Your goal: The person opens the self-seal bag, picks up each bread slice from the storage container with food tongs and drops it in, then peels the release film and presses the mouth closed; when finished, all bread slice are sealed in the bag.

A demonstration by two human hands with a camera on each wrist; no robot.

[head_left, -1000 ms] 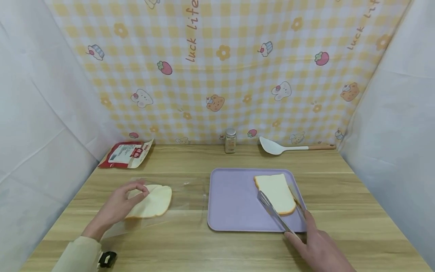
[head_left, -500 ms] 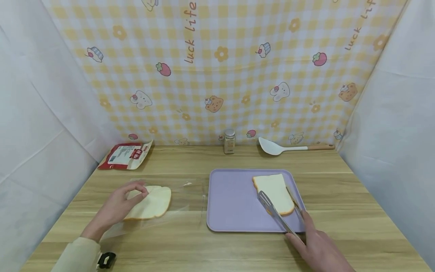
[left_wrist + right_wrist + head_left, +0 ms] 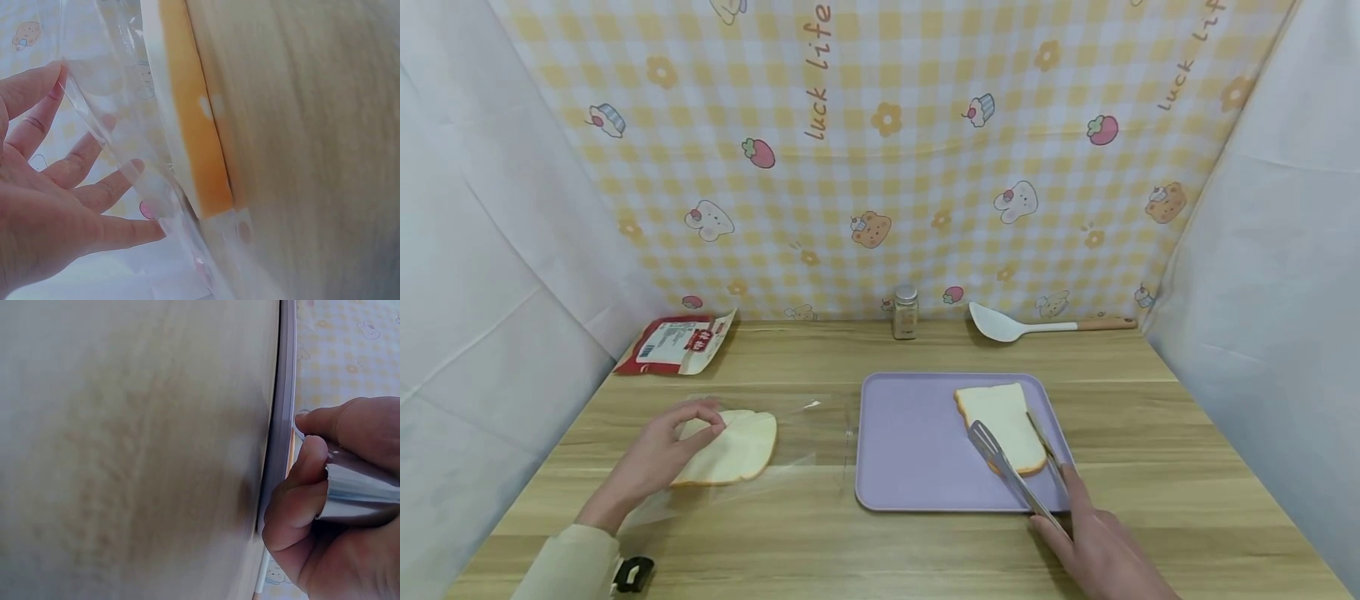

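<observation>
In the head view my left hand [image 3: 658, 450] pinches the edge of a clear plastic bag [image 3: 823, 442] between thumb and forefinger. A bread slice [image 3: 741, 450] lies inside the bag, its brown crust [image 3: 200, 137] near the hand in the left wrist view. My right hand [image 3: 1101, 542] grips metal tongs [image 3: 1013, 477], its fingers curled round their bent end [image 3: 362, 494]. The tongs' arms are spread over a second bread slice [image 3: 1003, 421], one on each side. That slice lies flat on the right part of a lilac tray [image 3: 910, 450].
A red and white food packet [image 3: 677, 346] lies at the back left. Behind the tray stand a small glass shaker jar [image 3: 906, 315] and a white spatula [image 3: 1000, 323] with a wooden handle. White cloth walls [image 3: 497, 250] border both sides.
The tongs' right arm has shifted slightly inward along the bread's right edge. The whole head view has drifted a little to the left; the left hand keeps its hold on the bag.
</observation>
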